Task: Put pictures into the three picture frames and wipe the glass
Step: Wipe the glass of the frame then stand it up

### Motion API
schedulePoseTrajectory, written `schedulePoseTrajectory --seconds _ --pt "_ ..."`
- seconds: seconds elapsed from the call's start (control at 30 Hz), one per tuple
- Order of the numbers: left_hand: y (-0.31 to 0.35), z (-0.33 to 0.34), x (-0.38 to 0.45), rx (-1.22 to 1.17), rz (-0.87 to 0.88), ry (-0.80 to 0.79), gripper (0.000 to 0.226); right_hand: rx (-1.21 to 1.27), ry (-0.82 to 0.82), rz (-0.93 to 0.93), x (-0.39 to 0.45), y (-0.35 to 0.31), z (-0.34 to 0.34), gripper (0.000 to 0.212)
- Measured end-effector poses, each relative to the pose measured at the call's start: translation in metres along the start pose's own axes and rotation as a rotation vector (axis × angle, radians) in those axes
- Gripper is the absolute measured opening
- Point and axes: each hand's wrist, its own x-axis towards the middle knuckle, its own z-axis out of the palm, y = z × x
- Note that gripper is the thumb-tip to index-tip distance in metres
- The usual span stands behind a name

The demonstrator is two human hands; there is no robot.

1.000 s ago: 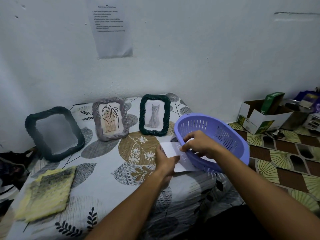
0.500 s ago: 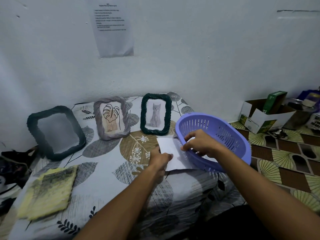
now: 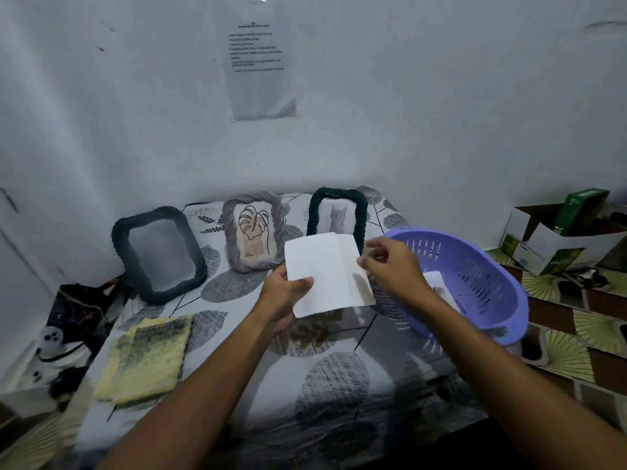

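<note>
Two bare forearms rise from the bottom edge toward the middle of the frame, above a leaf-patterned tablecloth (image 3: 339, 378). At lower left a yellow cloth (image 3: 146, 359) with dark smudges lies flat on it. In the centre the left hand (image 3: 280, 296) grips the lower left part of a white picture sheet (image 3: 327, 273), thumb curled over its blank face, the sheet lifted clear of the table. The right hand (image 3: 390, 269) is at the sheet's right edge with fingers bent; whether they actually pinch the paper cannot be told. Just right of it sits a purple basket (image 3: 488, 290) with another paper inside. Farther back, three frames lean near the white wall: an empty dark frame (image 3: 117, 239) at left, a grey frame (image 3: 229, 232) with a leaf drawing in the middle, and a dark green frame (image 3: 314, 212) with a cat photo, partly hidden by the sheet. A printed note (image 3: 259, 62) hangs on the wall at upper centre, and open cardboard boxes (image 3: 556, 239) stand at far right.
</note>
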Motion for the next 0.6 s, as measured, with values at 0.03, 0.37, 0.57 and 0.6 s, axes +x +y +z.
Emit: schedulePoseTrajectory --seconds 0.03,0.37,0.57,0.6 --pt "0.004 -0.005 -0.003 -0.029 0.010 -0.005 0.044 0.096 -0.049 0.040 -0.001 -0.007 0.009 0.044" --pt "0.022 -0.049 -0.025 -0.057 0.075 -0.014 0.050 0.776 -0.276 0.406 -0.003 -0.031 0.058 0.029" --pt "0.019 -0.050 -0.029 0.008 0.075 0.006 0.059 0.714 -0.327 0.321 -0.014 -0.044 0.084 0.019" --pt "0.018 -0.048 -0.029 0.022 0.075 0.013 0.059 0.619 -0.314 0.298 -0.015 -0.043 0.088 0.021"
